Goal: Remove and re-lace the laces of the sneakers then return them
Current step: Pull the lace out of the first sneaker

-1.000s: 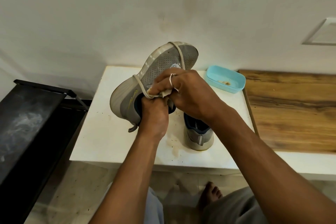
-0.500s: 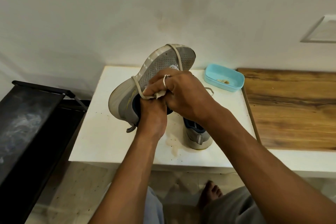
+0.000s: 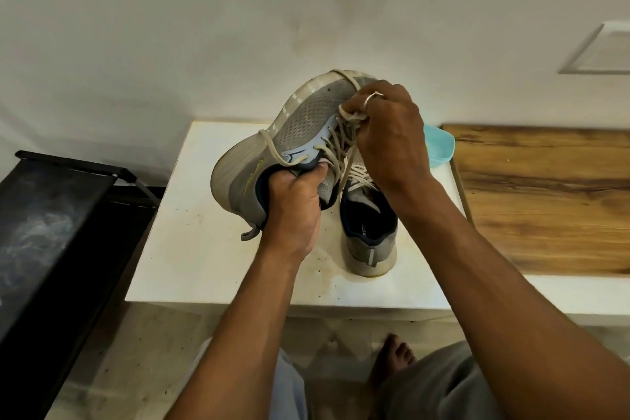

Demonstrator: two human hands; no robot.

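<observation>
- Held sneaker [image 3: 306,119]: grey mesh upper, pale sole. It is lifted off the white table [image 3: 191,249], toe tilted up toward the wall.
- Left hand [image 3: 293,208]: fingers curled into the collar, thumb pressed on the tongue. This hand carries the shoe.
- Right hand [image 3: 392,143]: fingertips pinch a bunch of lace [image 3: 332,147] at the crossings toward the toe end.
- Lace: cream, threaded through several eyelets. Loose strands run round the sole at midfoot and over the toe.
- Second sneaker [image 3: 370,242]: stands on the table under the right wrist, heel toward me, laced.
- Handling, my judgement: the shoe looks light, one hand manages it. The mesh is soft and would cave, so the padded collar is the sound hold.
- The lace is limp and likely to drag in the eyelets — take it close to an eyelet and draw one crossing at a time.
- Blue tub [image 3: 441,143]: partly hidden behind the right hand.
</observation>
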